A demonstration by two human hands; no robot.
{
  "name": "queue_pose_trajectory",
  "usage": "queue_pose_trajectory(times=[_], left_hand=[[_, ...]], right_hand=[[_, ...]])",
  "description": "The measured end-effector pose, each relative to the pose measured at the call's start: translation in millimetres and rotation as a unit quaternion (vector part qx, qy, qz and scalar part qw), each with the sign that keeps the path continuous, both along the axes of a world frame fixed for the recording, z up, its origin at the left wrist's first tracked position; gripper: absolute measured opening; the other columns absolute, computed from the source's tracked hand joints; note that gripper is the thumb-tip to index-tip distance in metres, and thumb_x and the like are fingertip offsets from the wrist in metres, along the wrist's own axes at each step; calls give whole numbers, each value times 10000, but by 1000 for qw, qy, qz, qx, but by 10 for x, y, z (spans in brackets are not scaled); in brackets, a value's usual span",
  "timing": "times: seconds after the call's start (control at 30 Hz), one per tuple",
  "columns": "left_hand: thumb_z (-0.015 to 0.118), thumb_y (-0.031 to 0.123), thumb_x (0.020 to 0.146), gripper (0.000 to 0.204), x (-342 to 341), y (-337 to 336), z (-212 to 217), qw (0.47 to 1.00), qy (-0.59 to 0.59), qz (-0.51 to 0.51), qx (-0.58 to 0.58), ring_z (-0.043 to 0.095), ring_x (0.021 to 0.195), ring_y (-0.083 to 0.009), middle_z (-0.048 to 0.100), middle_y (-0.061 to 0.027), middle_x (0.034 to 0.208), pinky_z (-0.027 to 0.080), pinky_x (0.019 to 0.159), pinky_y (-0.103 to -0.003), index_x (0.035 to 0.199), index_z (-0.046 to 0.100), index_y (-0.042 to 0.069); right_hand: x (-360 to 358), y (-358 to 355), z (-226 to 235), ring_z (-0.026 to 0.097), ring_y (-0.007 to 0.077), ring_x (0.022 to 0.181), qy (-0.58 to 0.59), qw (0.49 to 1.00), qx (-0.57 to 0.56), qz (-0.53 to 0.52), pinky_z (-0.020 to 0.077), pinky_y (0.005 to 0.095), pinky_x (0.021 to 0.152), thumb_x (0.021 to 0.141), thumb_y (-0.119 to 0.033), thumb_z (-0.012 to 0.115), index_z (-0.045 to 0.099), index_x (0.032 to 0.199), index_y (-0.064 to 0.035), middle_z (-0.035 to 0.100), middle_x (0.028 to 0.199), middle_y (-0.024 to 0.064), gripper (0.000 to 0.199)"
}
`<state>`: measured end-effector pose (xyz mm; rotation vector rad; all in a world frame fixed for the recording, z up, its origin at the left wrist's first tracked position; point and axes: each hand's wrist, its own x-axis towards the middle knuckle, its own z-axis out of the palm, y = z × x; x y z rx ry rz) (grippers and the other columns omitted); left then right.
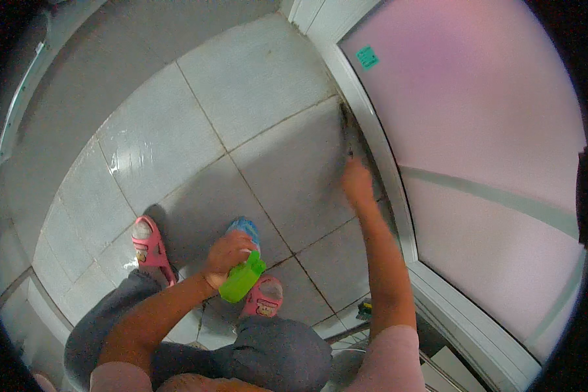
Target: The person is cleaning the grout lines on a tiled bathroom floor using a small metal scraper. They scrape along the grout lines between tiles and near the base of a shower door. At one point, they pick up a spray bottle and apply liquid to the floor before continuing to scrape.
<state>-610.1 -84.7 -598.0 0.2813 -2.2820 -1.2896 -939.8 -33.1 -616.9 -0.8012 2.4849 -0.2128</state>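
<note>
My left hand (226, 253) is closed around a bright green container (242, 279), held low above the floor between my feet. A blue, partly see-through end (244, 227) sticks out past the fingers; whether both are one piece I cannot tell. My right hand (358, 183) reaches forward in a fist beside the white door frame. From it a thin dark tool (351, 154) points toward the floor's edge along the frame. Its far end blurs into a dark patch (345, 116) there, so its kind is unclear.
Pale grey tiles (281, 176) with brown grout lines cover the floor, wet at the left. A frosted, pinkish door panel (464, 117) in a white frame (379, 124) stands at the right. My feet wear pink sandals (149, 245). A metal rack (431, 369) lies at lower right.
</note>
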Motion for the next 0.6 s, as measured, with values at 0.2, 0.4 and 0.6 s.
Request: queue_pose_trajectory(times=[0.2, 0.4, 0.6], left_hand=[[642, 110, 574, 255, -101, 21, 138, 999, 22, 12, 39, 544, 854, -296, 570, -90, 895, 438, 745, -397, 797, 525, 66], [639, 119, 579, 249, -7, 24, 132, 998, 31, 49, 22, 548, 852, -292, 569, -89, 886, 450, 745, -396, 795, 525, 72], [640, 137, 583, 257, -63, -12, 174, 999, 14, 32, 26, 537, 891, -286, 559, -81, 904, 430, 797, -400, 803, 524, 72]], right_hand=[[-420, 262, -234, 535, 405, 820, 84, 987, -14, 137, 427, 467, 684, 858, -197, 385, 491, 927, 2, 556, 886, 239, 236], [-198, 660, -222, 539, 394, 824, -1, 999, 46, 3, 435, 467, 709, 852, -231, 418, 484, 1053, -40, 536, 970, 240, 285], [-374, -1042, -287, 506, 421, 889, 55, 992, -83, 81, 401, 456, 775, 870, -217, 301, 495, 995, 24, 553, 930, 257, 333]])
